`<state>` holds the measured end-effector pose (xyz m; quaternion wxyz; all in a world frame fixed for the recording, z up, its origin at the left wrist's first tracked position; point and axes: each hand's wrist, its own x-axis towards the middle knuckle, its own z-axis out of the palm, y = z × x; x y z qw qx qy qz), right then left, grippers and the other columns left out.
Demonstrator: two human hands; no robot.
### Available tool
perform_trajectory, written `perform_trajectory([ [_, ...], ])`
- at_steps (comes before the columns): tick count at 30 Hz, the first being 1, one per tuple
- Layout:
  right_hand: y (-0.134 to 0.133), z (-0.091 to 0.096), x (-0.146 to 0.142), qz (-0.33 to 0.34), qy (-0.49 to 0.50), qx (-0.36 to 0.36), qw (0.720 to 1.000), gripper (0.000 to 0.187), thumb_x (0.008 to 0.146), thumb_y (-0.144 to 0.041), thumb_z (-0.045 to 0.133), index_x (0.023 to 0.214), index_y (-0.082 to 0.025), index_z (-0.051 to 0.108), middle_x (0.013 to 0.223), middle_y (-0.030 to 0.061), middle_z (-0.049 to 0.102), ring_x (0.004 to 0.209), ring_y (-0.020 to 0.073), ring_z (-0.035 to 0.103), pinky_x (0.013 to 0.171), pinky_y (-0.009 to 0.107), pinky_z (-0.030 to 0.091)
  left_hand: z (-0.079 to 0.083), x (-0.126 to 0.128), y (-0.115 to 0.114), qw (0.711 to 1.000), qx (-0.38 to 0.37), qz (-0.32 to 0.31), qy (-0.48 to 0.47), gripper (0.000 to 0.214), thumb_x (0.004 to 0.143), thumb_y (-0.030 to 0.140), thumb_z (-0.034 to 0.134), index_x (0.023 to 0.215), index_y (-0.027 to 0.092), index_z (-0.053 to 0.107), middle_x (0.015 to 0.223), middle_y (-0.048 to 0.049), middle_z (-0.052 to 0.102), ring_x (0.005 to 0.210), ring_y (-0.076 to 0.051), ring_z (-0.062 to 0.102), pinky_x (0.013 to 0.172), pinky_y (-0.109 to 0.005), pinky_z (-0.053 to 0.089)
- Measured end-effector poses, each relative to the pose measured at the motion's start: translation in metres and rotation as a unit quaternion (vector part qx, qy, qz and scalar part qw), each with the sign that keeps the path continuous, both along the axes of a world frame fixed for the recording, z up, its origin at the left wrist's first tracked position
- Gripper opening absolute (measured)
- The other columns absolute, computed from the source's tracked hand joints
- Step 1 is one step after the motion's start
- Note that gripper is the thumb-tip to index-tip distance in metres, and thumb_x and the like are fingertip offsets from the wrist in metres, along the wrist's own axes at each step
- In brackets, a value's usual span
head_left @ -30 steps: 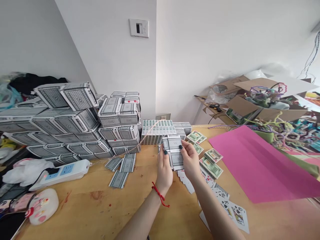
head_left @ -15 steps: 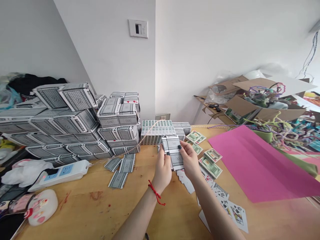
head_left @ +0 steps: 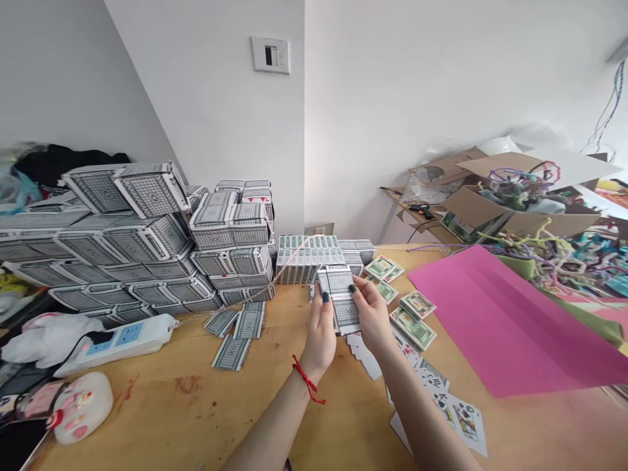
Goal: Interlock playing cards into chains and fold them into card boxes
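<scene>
In the middle of the head view, my left hand (head_left: pixel 320 330) and my right hand (head_left: pixel 371 313) grip a piece made of playing cards (head_left: pixel 339 281) with grey patterned backs. It looks folded, with white edges. My left thumb presses its lower left side and my right thumb its right side. Beneath and to the right of my hands lie loose playing cards (head_left: pixel 456 418), some face up, a queen and a king among them. Green picture cards (head_left: pixel 415 320) lie right of my right hand. Several grey-backed cards (head_left: pixel 240 333) rest on the table left of my hands.
Tall stacks of card-covered blocks (head_left: pixel 152 190) stand at the left, with a greenish block row (head_left: pixel 307 258) behind my hands. A white power strip (head_left: pixel 132 340) lies front left. At the right are a pink sheet (head_left: pixel 505 327) and an open cardboard box (head_left: pixel 475 206) with yarn.
My left thumb has shifted slightly up and left on the playing cards. My right hand and the cards stay nearly in place.
</scene>
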<state>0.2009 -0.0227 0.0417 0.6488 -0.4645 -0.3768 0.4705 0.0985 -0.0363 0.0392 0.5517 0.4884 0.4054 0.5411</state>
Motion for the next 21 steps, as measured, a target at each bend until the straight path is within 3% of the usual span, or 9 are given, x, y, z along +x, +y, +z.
perform_trajectory([
  [5, 0.000, -0.003, -0.004, -0.007, -0.020, 0.020, 1.000, 0.030, 0.073, -0.041, 0.061, 0.096, -0.022, 0.057, 0.102, 0.0048, 0.065, 0.090, 0.0210, 0.059, 0.078, 0.034, 0.046, -0.003, 0.000, -0.001, 1.000, -0.025, -0.012, 0.003, 0.051, 0.087, 0.051, 0.028, 0.129, 0.025, 0.041, 0.138, -0.0034, 0.041, 0.134, -0.019, 0.021, 0.111, -0.035, 0.018],
  [11, 0.000, -0.002, -0.006, -0.010, -0.014, 0.021, 1.000, 0.030, 0.073, -0.041, 0.060, 0.097, -0.023, 0.057, 0.102, 0.0039, 0.065, 0.090, 0.0205, 0.058, 0.080, 0.034, 0.045, 0.002, -0.002, 0.005, 0.998, -0.011, -0.038, -0.038, 0.052, 0.089, 0.051, 0.023, 0.130, 0.024, 0.039, 0.139, -0.0035, 0.039, 0.134, -0.016, 0.020, 0.110, -0.033, 0.020],
  [16, -0.004, 0.004, -0.012, 0.028, -0.005, 0.012, 1.000, 0.038, 0.072, -0.041, 0.061, 0.106, -0.023, 0.059, 0.101, 0.0048, 0.066, 0.090, 0.0227, 0.060, 0.076, 0.035, 0.048, -0.002, -0.009, 0.011, 0.999, 0.021, 0.043, -0.022, 0.051, 0.088, 0.050, 0.027, 0.135, 0.028, 0.028, 0.146, 0.0012, 0.024, 0.135, -0.015, 0.014, 0.110, -0.029, 0.017],
  [21, -0.007, 0.005, -0.013, 0.056, -0.008, 0.023, 0.998, 0.042, 0.074, -0.037, 0.059, 0.114, -0.025, 0.058, 0.111, 0.0032, 0.063, 0.102, 0.0235, 0.056, 0.088, 0.037, 0.044, -0.005, -0.011, 0.010, 0.995, 0.056, 0.067, 0.037, 0.047, 0.090, 0.043, 0.029, 0.136, 0.030, 0.026, 0.148, 0.0023, 0.016, 0.136, -0.014, 0.010, 0.111, -0.028, 0.015],
])
